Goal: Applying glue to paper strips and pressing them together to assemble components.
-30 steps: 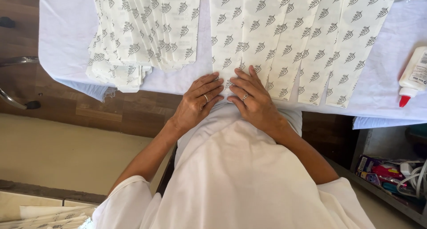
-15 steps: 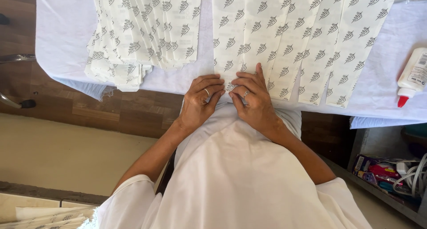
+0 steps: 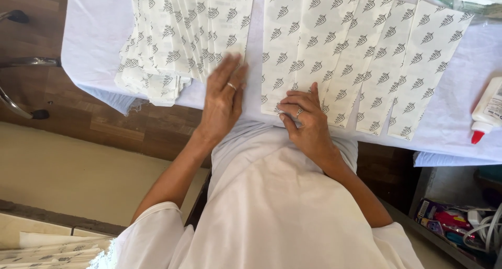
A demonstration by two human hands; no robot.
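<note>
Free room, as I see it: a bare strip of white cloth (image 3: 256, 65) between the stacked sheets (image 3: 183, 39) and fanned sheets (image 3: 355, 54). My left hand (image 3: 224, 99) partly blocks it. Glue bottle (image 3: 487, 109) stands at the right edge.

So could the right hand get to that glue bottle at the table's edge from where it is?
Probably yes. The right hand rests on the fanned patterned sheets, and the glue bottle lies off to its right on the white cloth. Only flat sheets lie between them, nothing upright blocking a sideways reach.
</note>
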